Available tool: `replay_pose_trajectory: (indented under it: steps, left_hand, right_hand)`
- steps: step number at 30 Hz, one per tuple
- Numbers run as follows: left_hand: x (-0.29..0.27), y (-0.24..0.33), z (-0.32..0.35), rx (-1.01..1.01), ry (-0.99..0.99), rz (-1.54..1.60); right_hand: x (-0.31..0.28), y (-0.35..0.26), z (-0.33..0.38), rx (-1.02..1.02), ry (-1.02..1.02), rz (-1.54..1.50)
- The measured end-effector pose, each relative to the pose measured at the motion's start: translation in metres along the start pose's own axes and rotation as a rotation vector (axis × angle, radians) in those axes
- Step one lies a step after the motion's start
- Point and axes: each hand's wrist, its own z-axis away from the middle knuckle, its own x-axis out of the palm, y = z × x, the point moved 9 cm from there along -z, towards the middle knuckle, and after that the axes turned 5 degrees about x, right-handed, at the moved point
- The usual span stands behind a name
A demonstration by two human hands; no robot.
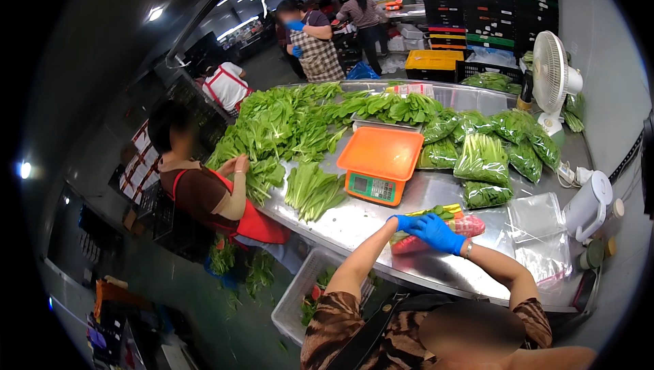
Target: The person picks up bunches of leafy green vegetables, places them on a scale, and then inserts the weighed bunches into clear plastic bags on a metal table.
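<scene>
Both my hands wear blue gloves and meet over a pink printed plastic bag [471, 225] at the near edge of the metal table. Leafy greens and a yellow strip [450, 208] show just beyond my fingers. My left hand [403, 223] is closed at the bag's left part, its fingertips partly hidden by the other hand. My right hand [441, 234] lies across the bag, fingers bent and pressed onto it. Beyond them stands a weighing scale [380, 152] with an orange pan. Clear bags of greens [481, 159] are piled right of it.
Loose leafy greens [283, 118] heap across the table's far left, where a co-worker in a red apron [262, 223] handles them. Flat clear bags [538, 220], a white kettle [591, 200] and a fan [550, 74] stand rightward. A grey crate [293, 302] sits below the near edge.
</scene>
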Motion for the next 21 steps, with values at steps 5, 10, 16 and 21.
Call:
replay_pose_trajectory:
  steps: [5,10,16,21]
  left_hand:
    - [0.008,-0.037,0.018,-0.006,0.132,-0.079]
    - [-0.004,0.012,0.023,-0.125,-0.051,-0.109]
    - [-0.026,0.045,0.046,0.119,0.108,0.168]
    - [-0.039,0.064,0.048,0.389,0.136,0.526]
  right_hand:
    - [0.021,-0.001,-0.015,-0.021,-0.037,-0.022]
    - [0.029,0.012,-0.008,0.024,-0.046,0.004]
    - [0.038,0.035,-0.010,0.332,-0.139,-0.185]
    - [0.070,0.049,0.021,0.416,-0.239,-0.408]
